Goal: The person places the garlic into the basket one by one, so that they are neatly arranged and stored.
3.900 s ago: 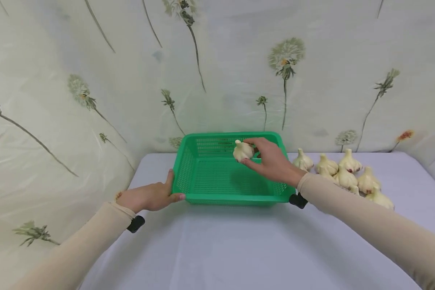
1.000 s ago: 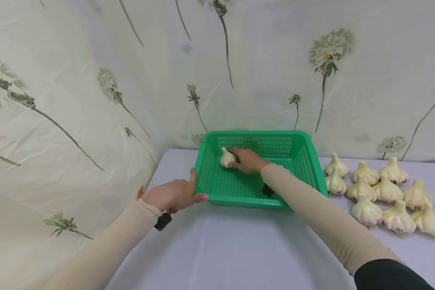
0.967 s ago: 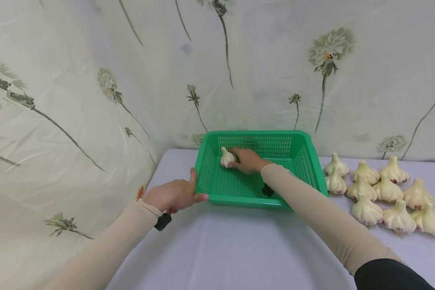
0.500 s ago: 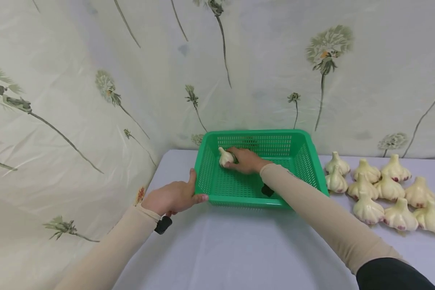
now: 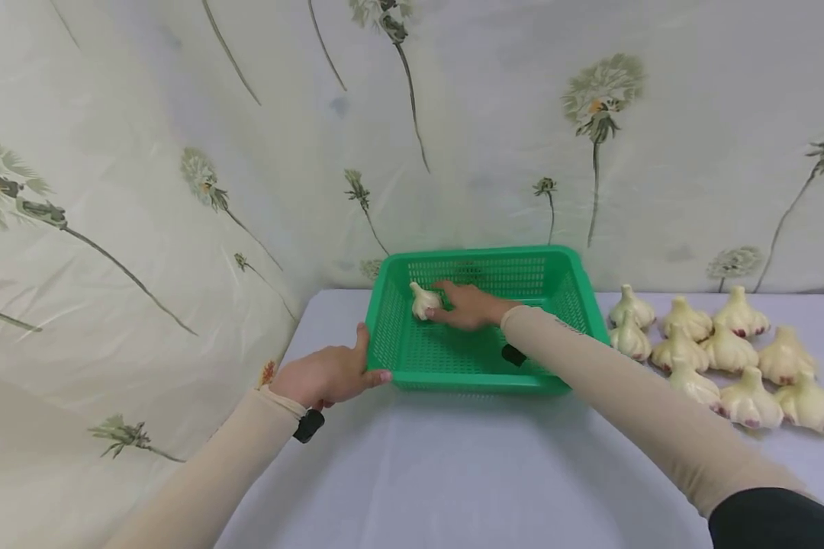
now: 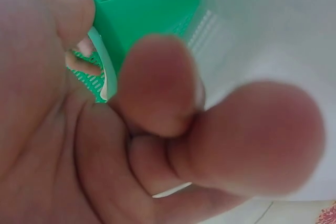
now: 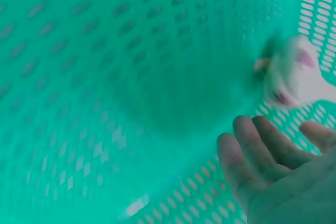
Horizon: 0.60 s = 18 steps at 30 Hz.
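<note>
In the head view my right hand reaches into the green plastic basket, beside a garlic bulb on the basket floor at its left. The right wrist view shows the fingers of this hand spread, with a gap between them and the bulb. My left hand rests against the basket's near left corner, its thumb at the rim. In the left wrist view, two fingers bend loosely in front of the basket wall and hold nothing.
Several garlic bulbs stand grouped on the pale tablecloth to the right of the basket. A curtain printed with dandelions hangs close behind the basket and along the left side.
My right hand has carried the garlic bulb down to the left part of the basket and let it go, the fingers now drawn slightly right. The left hand stays at the corner.
</note>
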Tool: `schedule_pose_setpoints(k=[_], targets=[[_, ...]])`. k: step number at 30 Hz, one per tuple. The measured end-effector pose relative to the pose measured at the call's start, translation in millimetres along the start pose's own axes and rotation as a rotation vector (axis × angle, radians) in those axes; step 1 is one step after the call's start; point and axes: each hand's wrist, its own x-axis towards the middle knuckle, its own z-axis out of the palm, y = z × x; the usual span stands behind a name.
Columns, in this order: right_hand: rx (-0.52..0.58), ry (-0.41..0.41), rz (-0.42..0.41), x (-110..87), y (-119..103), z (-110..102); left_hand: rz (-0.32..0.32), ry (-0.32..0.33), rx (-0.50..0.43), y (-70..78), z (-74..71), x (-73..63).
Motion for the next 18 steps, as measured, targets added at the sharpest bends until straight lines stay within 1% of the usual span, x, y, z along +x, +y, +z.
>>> schedule_pose_setpoints(k=[3, 7, 11, 14, 18], targets=[[-0.045, -0.002, 0.015, -21.4, 2, -21, 0.006, -0.010, -0.006, 3.8, 0.0, 1.2], [-0.108, 0.033, 0.034, -54.7, 11, -49, 0.002, -0.024, -0.004, 8.7, -0.2, 0.9], [-0.158, 0.108, 0.044, -88.5, 30, -71, 0.009, -0.028, 0.014, 10.6, 0.9, -0.6], [-0.184, 0.182, 0.045, -113.3, 47, -86, 0.012, -0.025, 0.020, 10.9, 1.1, -2.0], [-0.204, 0.264, 0.063, -147.5, 71, -101, 0.011, -0.023, 0.026, 10.9, 1.8, -4.4]])
